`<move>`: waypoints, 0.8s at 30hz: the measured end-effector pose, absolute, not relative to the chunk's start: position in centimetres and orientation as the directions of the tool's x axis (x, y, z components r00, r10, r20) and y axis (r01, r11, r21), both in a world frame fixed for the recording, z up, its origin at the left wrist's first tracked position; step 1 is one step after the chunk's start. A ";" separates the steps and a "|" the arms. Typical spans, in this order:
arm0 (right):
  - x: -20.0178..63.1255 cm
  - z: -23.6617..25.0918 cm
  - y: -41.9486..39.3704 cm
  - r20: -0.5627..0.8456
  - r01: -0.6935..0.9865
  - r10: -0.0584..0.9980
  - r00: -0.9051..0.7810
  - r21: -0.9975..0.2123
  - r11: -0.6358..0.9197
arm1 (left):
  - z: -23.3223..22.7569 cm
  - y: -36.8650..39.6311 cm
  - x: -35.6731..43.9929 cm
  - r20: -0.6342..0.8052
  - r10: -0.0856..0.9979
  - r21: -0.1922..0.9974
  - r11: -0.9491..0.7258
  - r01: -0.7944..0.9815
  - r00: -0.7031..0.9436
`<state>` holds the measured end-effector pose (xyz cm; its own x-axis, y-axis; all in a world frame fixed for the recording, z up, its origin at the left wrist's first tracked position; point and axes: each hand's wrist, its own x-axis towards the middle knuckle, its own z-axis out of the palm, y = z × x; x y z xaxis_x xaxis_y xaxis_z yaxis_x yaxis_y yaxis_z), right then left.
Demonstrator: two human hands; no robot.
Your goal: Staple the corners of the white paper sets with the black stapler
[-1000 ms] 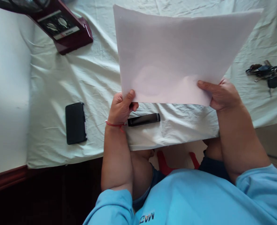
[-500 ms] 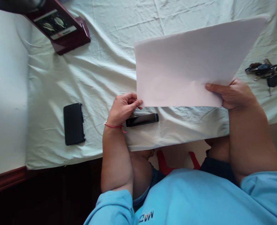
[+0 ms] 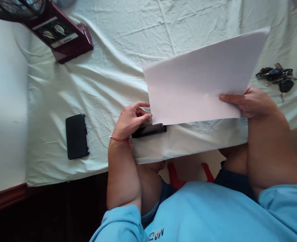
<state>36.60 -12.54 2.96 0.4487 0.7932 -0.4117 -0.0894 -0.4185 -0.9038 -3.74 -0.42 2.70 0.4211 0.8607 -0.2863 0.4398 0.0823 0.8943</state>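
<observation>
My right hand [image 3: 254, 102] pinches the near right corner of a white sheet of paper [image 3: 201, 80] and holds it tilted above the white cloth [image 3: 113, 67]. My left hand [image 3: 130, 119], with a red thread at its wrist, has its thumb and fingers curled onto the left end of a small black bar-shaped object [image 3: 152, 130]. That object lies on the cloth near the front edge, just under the paper's near left corner.
A black phone [image 3: 76, 136] lies on the cloth to the left. A dark red box [image 3: 62, 35] stands at the back left. A bunch of keys [image 3: 276, 75] lies at the right. The table's front edge runs just in front of my arms.
My left hand let go of the paper's near left corner and dropped onto the black bar. The paper, now in my right hand alone, swung to the right and tilted.
</observation>
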 end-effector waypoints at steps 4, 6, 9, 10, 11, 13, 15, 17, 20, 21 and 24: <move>37.3 2.8 -12.8 -0.427 -0.082 0.804 0.414 -0.897 -0.434 | 2.6 -0.5 -3.8 -0.238 0.867 0.889 0.013 0.458 0.437; 37.7 2.7 -12.9 -0.431 -0.067 0.804 0.410 -0.893 -0.445 | 2.4 -0.8 -3.9 -0.186 0.882 0.872 -0.054 0.487 0.433; 38.1 2.6 -13.0 -0.446 -0.049 0.795 0.411 -0.882 -0.469 | 2.4 -2.0 -4.1 -0.058 0.933 0.801 -0.168 0.574 0.355; 38.1 2.6 -13.0 -0.446 -0.048 0.794 0.413 -0.881 -0.470 | 2.5 -2.6 -4.2 -0.004 0.949 0.772 -0.197 0.604 0.314; 38.2 2.6 -13.0 -0.445 -0.051 0.793 0.416 -0.882 -0.468 | 2.5 -3.2 -4.2 0.042 0.962 0.751 -0.208 0.627 0.270; 38.2 2.6 -13.0 -0.444 -0.059 0.793 0.418 -0.884 -0.464 | 2.6 -4.3 -4.1 0.140 0.968 0.717 -0.244 0.653 0.208; 38.2 2.7 -13.0 -0.446 -0.058 0.792 0.418 -0.882 -0.467 | 2.6 -5.0 -3.8 0.252 0.944 0.669 -0.328 0.667 0.211; 38.1 2.8 -12.9 -0.446 -0.054 0.787 0.426 -0.881 -0.470 | 2.3 -5.4 -3.4 0.307 0.915 0.615 -0.400 0.679 0.261; 38.1 2.8 -12.9 -0.456 -0.057 0.784 0.421 -0.876 -0.479 | 1.7 -5.6 -2.6 0.257 0.915 0.567 -0.404 0.718 0.312; 38.1 2.8 -12.9 -0.457 -0.056 0.784 0.420 -0.875 -0.480 | 1.5 -5.8 -2.3 0.232 0.921 0.550 -0.390 0.739 0.314; 38.0 3.0 -12.9 -0.455 -0.053 0.783 0.423 -0.876 -0.480 | 1.0 -6.2 -1.5 0.199 0.933 0.471 -0.360 0.805 0.301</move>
